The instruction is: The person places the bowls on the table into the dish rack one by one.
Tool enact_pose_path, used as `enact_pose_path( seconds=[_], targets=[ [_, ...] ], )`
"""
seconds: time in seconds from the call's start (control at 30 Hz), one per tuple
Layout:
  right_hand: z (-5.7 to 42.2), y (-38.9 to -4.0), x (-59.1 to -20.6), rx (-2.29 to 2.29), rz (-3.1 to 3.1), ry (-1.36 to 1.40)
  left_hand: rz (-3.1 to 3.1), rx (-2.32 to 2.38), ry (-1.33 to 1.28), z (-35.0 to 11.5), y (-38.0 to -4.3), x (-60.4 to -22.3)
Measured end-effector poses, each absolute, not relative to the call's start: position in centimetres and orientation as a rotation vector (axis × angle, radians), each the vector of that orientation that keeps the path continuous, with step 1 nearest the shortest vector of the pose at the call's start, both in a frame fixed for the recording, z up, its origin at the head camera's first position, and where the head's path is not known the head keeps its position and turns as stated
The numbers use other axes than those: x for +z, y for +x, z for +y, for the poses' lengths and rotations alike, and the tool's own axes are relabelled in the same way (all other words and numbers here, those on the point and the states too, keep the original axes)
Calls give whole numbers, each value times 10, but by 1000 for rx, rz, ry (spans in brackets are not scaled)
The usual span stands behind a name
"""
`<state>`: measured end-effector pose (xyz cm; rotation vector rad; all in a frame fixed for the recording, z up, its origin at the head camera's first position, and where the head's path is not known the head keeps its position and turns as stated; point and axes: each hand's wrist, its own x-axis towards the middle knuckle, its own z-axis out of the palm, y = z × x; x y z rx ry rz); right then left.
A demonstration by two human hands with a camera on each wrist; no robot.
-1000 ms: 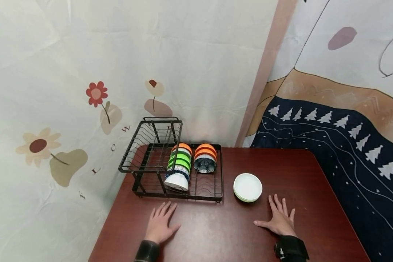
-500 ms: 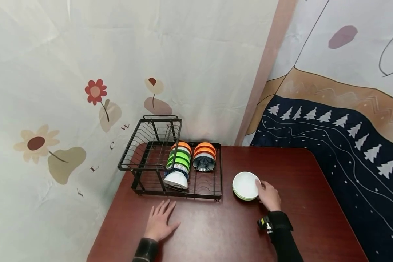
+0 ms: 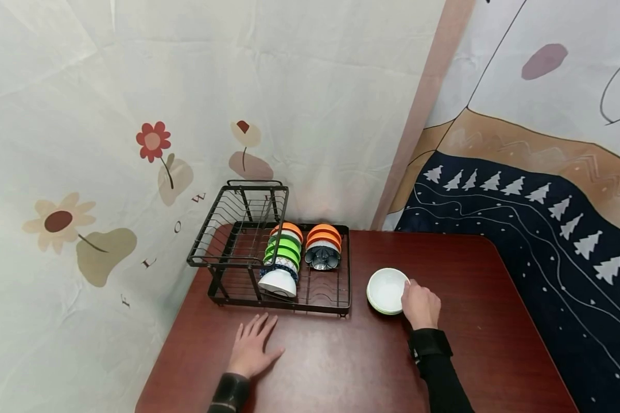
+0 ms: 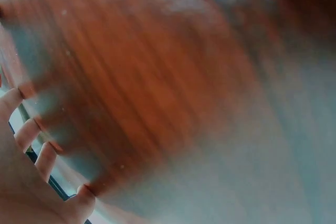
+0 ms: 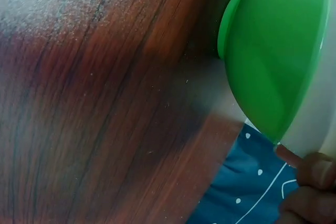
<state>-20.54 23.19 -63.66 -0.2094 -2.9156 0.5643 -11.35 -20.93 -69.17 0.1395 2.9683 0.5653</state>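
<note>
On the right half of the table, a white bowl sits nested on top of a green bowl, which shows its side and foot in the right wrist view. My right hand grips the white bowl's right rim, with the thumb on the inner side and the curled fingers outside. Spread out on the tabletop, my left hand lies in front of the dish rack, holding nothing. Its fingertips also show at the edge of the left wrist view.
Two-tiered and black, the rack holds two rows of bowls on its lower level. One row has orange, green and patterned bowls with a white bowl in front; the other ends in a dark fluted bowl. Patterned cloth hangs behind the table.
From lying spread on the table, my right hand has moved left and forward to the bowl stack and taken hold of the white bowl's rim. My left hand has stayed in place.
</note>
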Motion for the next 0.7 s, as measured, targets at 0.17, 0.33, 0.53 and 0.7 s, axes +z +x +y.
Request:
enact_pose_path(
  seconds=[0.17, 0.33, 0.53, 0.7],
  targets=[
    [234, -206, -628, 645, -2843, -261, 2978, 561, 152, -210, -113, -692],
    [242, -208, -618, 843, -2722, -348, 2970, 549, 150, -209, -112, -691],
    [247, -208, -605, 1128, -2437, -430, 2969, 548, 148, -209, -111, -690],
    [247, -207, -597, 1210, -2347, -489, 2972, 554, 155, -209, -111, -690]
  ],
)
